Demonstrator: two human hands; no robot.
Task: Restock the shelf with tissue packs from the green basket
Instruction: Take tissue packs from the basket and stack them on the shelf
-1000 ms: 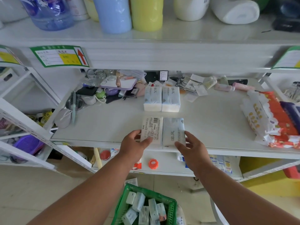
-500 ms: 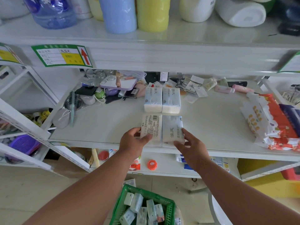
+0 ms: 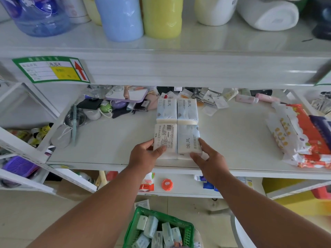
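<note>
Head view, middle of frame: left hand point(image 3: 145, 154) gripping the left tissue pack point(image 3: 165, 140), barcode side up, thumb on top at its near edge, fingers at its left side. Right hand point(image 3: 207, 158) holding the right tissue pack point(image 3: 188, 140), blue-printed face up, thumb against its near edge, fingers along its right side. Both packs flat on the white shelf point(image 3: 111, 140), side by side and touching, set just in front of two more packs point(image 3: 177, 111) standing in a pair behind them — four packs forming a tidy block at centre. Green basket point(image 3: 188, 230) at bottom centre on the floor, holding a jumble of further tissue packs. Left of the block: teal hairbrush point(image 3: 74, 122) and small clutter along the shelf back. Right edge of frame: red and white wrapped bundle point(image 3: 300, 138) lying on the same shelf, well apart from the packs. Upper shelf across the top: blue bottle point(image 3: 120, 17), yellow-green bottle point(image 3: 161, 15), white roll point(image 3: 268, 13). Green-bordered label point(image 3: 52, 69) with a red arrow at upper left on the shelf edge.
</note>
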